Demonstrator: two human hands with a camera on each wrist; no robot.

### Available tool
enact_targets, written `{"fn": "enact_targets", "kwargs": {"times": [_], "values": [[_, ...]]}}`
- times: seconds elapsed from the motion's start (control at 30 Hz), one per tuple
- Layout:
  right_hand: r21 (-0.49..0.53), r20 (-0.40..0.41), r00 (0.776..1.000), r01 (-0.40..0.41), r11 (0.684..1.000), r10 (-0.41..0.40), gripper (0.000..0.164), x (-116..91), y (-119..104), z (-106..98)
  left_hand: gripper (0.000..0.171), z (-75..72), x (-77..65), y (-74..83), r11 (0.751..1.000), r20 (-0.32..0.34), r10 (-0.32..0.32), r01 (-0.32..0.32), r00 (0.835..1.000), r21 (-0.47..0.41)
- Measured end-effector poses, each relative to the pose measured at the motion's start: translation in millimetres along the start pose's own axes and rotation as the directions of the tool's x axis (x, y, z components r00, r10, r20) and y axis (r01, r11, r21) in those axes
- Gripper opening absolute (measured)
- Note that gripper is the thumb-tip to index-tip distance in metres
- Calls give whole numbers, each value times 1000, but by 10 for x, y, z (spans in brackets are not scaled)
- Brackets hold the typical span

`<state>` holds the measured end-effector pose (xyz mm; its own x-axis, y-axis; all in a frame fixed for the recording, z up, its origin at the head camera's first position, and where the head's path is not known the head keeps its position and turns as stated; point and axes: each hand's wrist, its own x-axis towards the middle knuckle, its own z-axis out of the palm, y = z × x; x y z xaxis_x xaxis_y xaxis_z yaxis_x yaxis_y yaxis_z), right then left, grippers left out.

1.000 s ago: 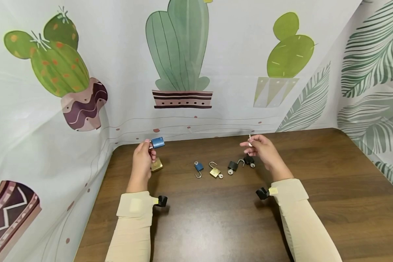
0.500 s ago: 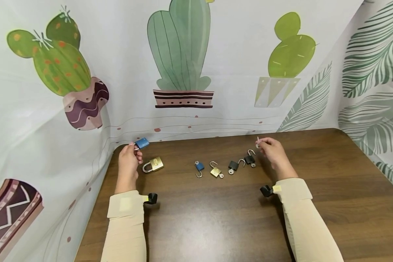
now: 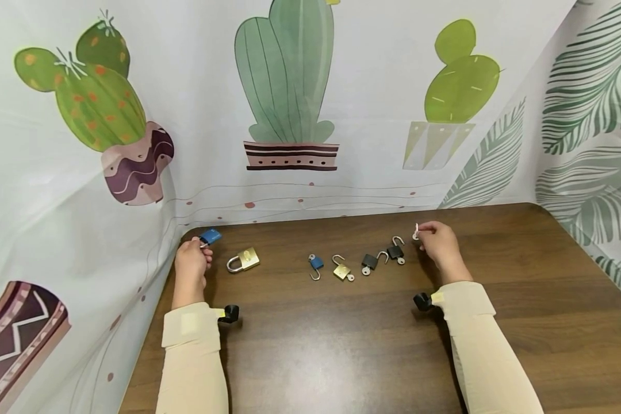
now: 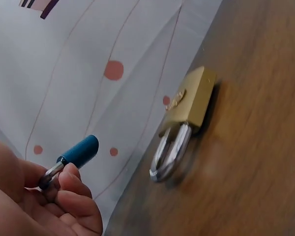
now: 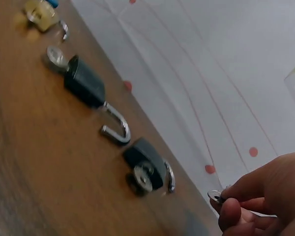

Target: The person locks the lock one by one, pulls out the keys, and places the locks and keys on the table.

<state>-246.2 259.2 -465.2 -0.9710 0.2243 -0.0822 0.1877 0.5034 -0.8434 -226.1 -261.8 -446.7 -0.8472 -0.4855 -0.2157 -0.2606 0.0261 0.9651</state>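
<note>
My left hand [image 3: 190,267] holds a blue padlock [image 3: 210,236] by its shackle, over the table's far left corner. In the left wrist view the blue padlock [image 4: 80,151] points away from my fingers. Beside that hand lies a large gold padlock [image 3: 249,259] with its shackle closed. At the right, my right hand [image 3: 440,247] pinches a small silver key [image 3: 416,232], partly covered by my fingertips. Nearest to it on the table is a black padlock [image 3: 395,253] with its shackle open and a key in it.
Left of that black padlock, a second black padlock [image 3: 370,262], a small gold padlock [image 3: 341,271] and a small blue padlock [image 3: 316,263] lie in a row, shackles open, keys in them. A printed cloth [image 3: 372,144] hangs behind the wooden table [image 3: 321,345].
My left hand has moved left and lower with the blue padlock, uncovering the large gold one. My right hand has moved right with the key, away from the nearest black padlock.
</note>
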Motion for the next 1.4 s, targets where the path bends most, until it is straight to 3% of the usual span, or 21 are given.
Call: {"fn": "enact_targets", "kwargs": {"times": [0.23,0.67,1.0,1.23,1.4], "values": [[-171,-48,998,25,985,-33,26,7,64,-6,31,-32,24,-24,997,-19,-12,14,1000,74],[-312,-54,997,36,949,-56,21,8,83,16,44,-92,40,-85,954,-6,-35,36,999,299],[-381,-41,997,46,924,-66,22,-19,55,26,52,-132,70,-175,869,37,-37,14,999,495],[-408,-15,999,38,912,-48,23,0,94,16,53,-145,63,-218,739,43,92,-97,995,666],[-416,-16,999,40,908,-51,23,7,115,14,54,-154,47,-228,693,28,86,-81,996,716]]}}
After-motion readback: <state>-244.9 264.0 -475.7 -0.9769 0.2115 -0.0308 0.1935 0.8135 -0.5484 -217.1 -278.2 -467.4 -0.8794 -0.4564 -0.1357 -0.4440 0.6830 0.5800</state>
